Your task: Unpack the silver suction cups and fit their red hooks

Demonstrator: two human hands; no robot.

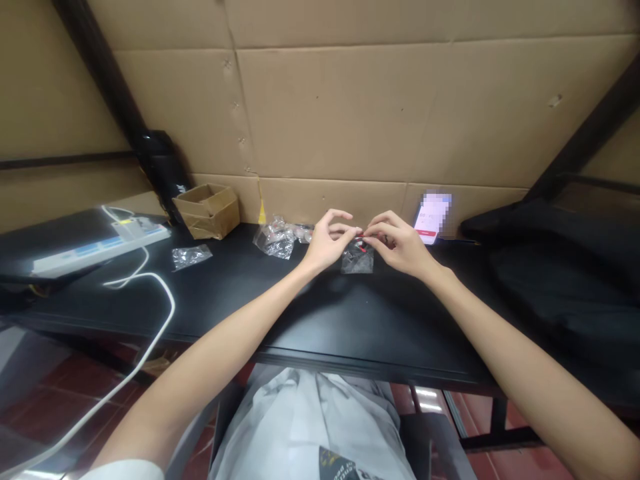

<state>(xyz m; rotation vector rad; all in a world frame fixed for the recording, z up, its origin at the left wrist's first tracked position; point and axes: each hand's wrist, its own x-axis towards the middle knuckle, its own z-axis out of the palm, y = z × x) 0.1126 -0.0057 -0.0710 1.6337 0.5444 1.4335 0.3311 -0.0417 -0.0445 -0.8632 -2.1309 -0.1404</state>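
Observation:
My left hand (327, 241) and my right hand (397, 245) meet above the black table (280, 313), fingertips almost touching. Between them they pinch the top of a small clear plastic bag (357, 260). Inside or at its mouth are dark contents with a bit of red, partly hidden by my fingers, and I cannot tell what the item is. Just behind the hands lies a crumpled clear plastic bag (274, 239).
A white power strip (100, 247) and white cable (160, 313) lie at the left, near a flat plastic bag (192, 257) and an open cardboard box (207, 212). A phone (430, 219) leans on the cardboard wall (350, 100). A black padded bag (560, 267) fills the right.

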